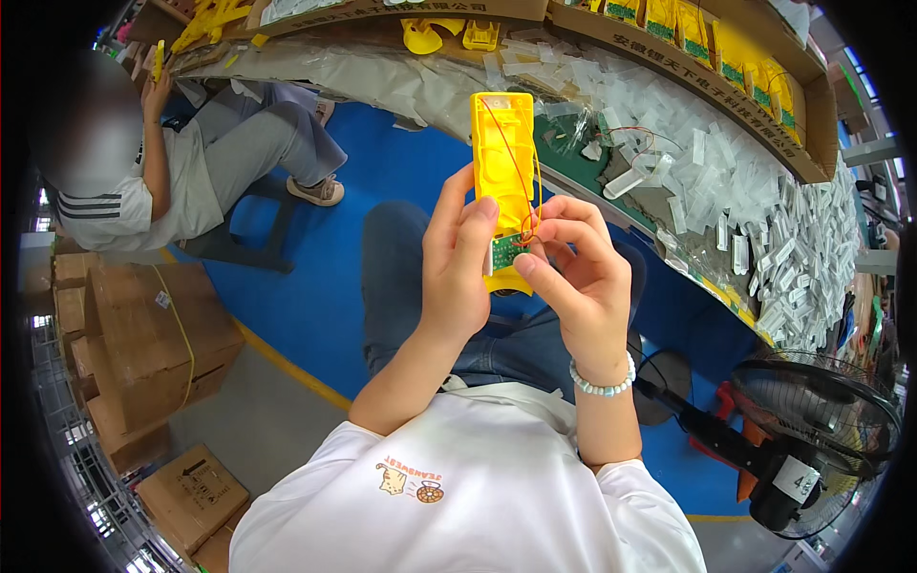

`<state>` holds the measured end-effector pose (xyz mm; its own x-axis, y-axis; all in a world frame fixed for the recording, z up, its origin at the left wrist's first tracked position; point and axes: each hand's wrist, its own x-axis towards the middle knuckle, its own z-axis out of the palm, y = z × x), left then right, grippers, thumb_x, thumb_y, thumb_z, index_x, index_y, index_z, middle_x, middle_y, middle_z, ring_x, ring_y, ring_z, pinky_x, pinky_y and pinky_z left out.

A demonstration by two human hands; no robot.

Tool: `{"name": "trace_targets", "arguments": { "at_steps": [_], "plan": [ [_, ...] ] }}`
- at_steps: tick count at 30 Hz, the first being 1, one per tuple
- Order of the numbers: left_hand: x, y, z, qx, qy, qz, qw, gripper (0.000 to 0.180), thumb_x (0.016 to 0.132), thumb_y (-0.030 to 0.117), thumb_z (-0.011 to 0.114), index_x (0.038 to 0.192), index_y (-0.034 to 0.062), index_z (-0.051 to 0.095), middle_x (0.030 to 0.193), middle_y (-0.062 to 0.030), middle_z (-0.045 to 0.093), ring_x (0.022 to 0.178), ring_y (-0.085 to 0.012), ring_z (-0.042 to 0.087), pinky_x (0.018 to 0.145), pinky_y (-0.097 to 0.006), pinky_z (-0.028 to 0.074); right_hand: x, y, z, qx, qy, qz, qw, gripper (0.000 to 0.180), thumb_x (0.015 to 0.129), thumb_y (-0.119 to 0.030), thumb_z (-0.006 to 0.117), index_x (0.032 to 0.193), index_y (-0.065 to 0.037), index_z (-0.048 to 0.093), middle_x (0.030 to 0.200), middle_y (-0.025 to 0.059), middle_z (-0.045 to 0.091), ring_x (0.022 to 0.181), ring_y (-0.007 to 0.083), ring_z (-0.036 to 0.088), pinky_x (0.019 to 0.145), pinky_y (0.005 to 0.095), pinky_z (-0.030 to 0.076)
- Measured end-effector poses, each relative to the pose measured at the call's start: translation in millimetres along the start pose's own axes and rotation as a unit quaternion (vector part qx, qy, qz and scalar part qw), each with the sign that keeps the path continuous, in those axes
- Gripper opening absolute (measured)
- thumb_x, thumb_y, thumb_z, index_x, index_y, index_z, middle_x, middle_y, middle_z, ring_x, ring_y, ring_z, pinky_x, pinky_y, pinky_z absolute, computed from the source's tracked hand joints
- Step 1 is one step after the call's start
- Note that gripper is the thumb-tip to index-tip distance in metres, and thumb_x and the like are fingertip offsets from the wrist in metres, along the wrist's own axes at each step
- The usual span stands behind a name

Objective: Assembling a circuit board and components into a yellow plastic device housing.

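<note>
My left hand (460,258) is closed around the lower left side of a yellow plastic housing (503,177), held upright above my lap with its hollow inside facing me. A small green circuit board (508,251) sits across the housing's lower part, under my left thumb. Thin red wires (521,172) run from the top of the housing down to the board. My right hand (581,272) pinches these wires between thumb and fingers at the board's right edge. The fingertips partly hide where the wires meet the board.
A bench along the far side bears heaps of clear and white plastic pieces (802,258). An open carton (707,86) holds several yellow housings with green boards. A black fan (812,430) stands at right. Brown boxes (153,334) are stacked at left, near a seated co-worker (229,153).
</note>
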<state>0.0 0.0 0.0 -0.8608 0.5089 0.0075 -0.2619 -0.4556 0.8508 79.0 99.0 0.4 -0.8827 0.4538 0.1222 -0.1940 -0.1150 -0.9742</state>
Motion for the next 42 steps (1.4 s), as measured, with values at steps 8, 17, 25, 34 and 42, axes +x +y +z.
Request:
{"name": "trace_targets", "arguments": {
  "at_steps": [8,17,25,34,42],
  "plan": [
    [8,1,-1,-0.105,-0.016,-0.084,0.991,0.036,0.097,0.027,0.039,0.121,0.0013,0.047,0.099,-0.012,0.06,0.083,-0.0191,0.063,0.07,-0.032,0.052,7,1,-10,-0.024,-0.059,-0.049,0.997,0.019,0.069,-0.001,0.074,0.082,-0.003,0.062,0.111,0.0078,0.043,0.102,0.0164,0.046,0.089,0.0294,0.04],
    [27,0,-2,-0.192,-0.055,-0.101,0.975,0.045,0.098,0.039,0.036,0.124,0.0042,0.045,0.095,-0.0157,0.059,0.097,-0.029,0.059,0.084,-0.044,0.051,0,-23,-49,-0.075,-0.008,-0.022,0.997,0.028,0.077,-0.004,0.07,0.103,0.003,0.061,0.114,0.0132,0.055,0.105,0.0193,0.055,0.087,0.0295,0.046],
    [26,1,34,-0.144,-0.192,-0.023,0.971,0.048,0.099,0.026,0.043,0.138,0.0011,0.033,0.122,-0.0158,0.053,0.118,-0.0242,0.05,0.101,-0.039,0.039,10,-36,-37,-0.011,-0.001,0.058,0.998,0.033,0.08,0.001,0.068,0.109,0.001,0.053,0.098,0.0069,0.064,0.089,0.0114,0.062,0.074,0.0229,0.051],
    [34,-29,-9,0.018,-0.161,-0.075,0.984,0.034,0.094,0.016,0.049,0.124,-0.0003,0.049,0.099,-0.0136,0.063,0.096,-0.0237,0.061,0.089,-0.037,0.046,90,-104,-127,-0.147,0.295,-0.174,0.928,0.021,0.08,0.003,0.06,0.099,-0.001,0.053,0.077,0.0093,0.063,0.067,0.0153,0.062,0.057,0.0285,0.05],
    [-31,-86,-97,0.064,-0.028,-0.218,0.973,0.022,0.092,0.009,0.051,0.109,-0.0013,0.058,0.091,-0.0117,0.063,0.085,-0.02,0.063,0.079,-0.031,0.049,167,-162,-310,-0.794,0.329,0.038,0.51,0.018,0.083,-0.018,0.05,0.087,-0.017,0.067,0.088,0.0152,0.068,0.084,0.0369,0.065,0.072,0.0467,0.051]
  ]
}}
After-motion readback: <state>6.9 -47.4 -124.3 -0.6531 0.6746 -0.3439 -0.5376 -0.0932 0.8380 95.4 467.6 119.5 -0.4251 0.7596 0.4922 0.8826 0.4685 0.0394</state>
